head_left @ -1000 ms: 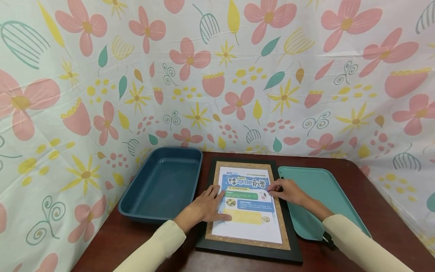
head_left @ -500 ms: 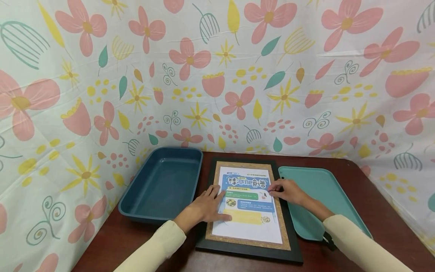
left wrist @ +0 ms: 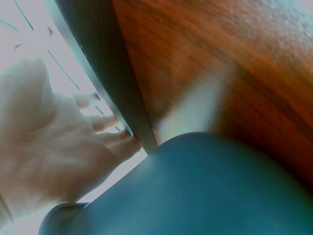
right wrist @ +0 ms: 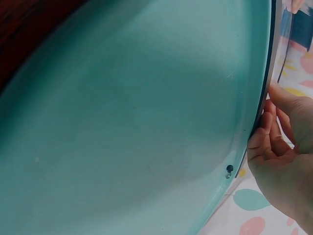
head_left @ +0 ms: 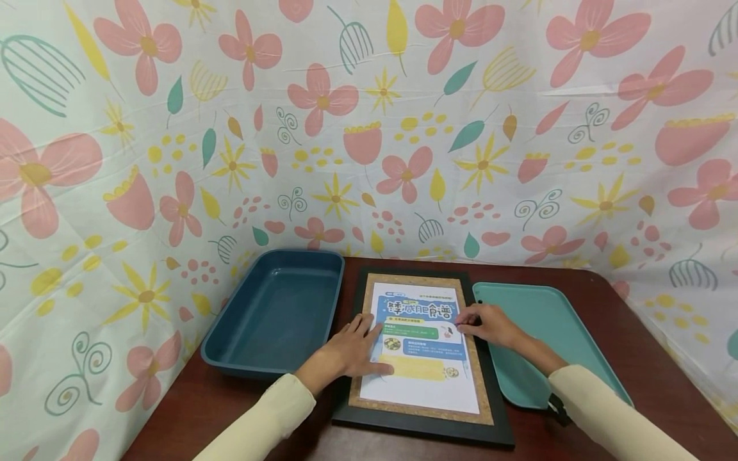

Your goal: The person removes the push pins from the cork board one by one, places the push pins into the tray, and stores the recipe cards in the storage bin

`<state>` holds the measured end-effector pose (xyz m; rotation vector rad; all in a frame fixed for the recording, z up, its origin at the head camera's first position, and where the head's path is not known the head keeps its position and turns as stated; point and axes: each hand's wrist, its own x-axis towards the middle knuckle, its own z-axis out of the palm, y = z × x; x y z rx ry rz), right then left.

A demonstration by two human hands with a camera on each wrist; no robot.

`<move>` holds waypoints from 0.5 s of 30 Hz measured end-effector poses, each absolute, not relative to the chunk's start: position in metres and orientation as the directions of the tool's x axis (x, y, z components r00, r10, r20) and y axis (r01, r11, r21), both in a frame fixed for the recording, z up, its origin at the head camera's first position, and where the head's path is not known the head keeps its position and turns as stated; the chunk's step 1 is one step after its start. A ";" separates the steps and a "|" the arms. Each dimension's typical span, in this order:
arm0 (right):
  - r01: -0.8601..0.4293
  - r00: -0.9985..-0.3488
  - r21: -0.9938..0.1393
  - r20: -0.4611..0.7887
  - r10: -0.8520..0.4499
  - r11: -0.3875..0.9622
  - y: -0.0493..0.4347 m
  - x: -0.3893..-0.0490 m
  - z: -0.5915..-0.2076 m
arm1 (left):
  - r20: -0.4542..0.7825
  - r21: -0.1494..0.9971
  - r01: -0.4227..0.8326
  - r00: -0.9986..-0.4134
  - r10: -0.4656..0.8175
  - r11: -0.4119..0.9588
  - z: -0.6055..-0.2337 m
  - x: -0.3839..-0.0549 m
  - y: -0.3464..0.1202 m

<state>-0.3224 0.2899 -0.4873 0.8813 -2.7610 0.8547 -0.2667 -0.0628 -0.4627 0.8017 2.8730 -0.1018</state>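
A printed sheet [head_left: 418, 394] with a blue heading and coloured boxes lies on a cork board [head_left: 484, 410] in a black frame. My left hand [head_left: 353, 349] rests on the sheet's left side, fingers spread and thumb pointing across it. In the left wrist view its fingertips reach toward the frame's black edge [left wrist: 105, 63]. At the sheet's right edge, my right hand [head_left: 487, 323] pinches a small purple pin-like piece [head_left: 457, 323], mostly hidden by the fingertips. The right wrist view shows the right hand's curled fingers [right wrist: 269, 129] beyond the tray rim.
A deep dark-blue tray [head_left: 337, 282] stands left of the board. To the right lies a shallow teal tray [head_left: 536, 314], partly under the right forearm, with small dark dots [right wrist: 229, 169] near one corner. Flower-patterned cloth [head_left: 403, 128] hangs behind the reddish-brown table [head_left: 300, 435].
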 end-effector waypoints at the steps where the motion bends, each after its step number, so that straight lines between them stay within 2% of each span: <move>1: -0.565 -0.823 -0.480 0.274 -0.497 0.671 0.290 -0.322 -0.487 | -0.169 -0.020 0.519 -0.844 0.509 0.854 -0.463 -0.267 -0.063; 15: -0.575 -0.817 -0.472 0.293 -0.496 0.668 0.290 -0.322 -0.488 | -0.164 -0.029 0.519 -0.845 0.508 0.854 -0.461 -0.266 -0.062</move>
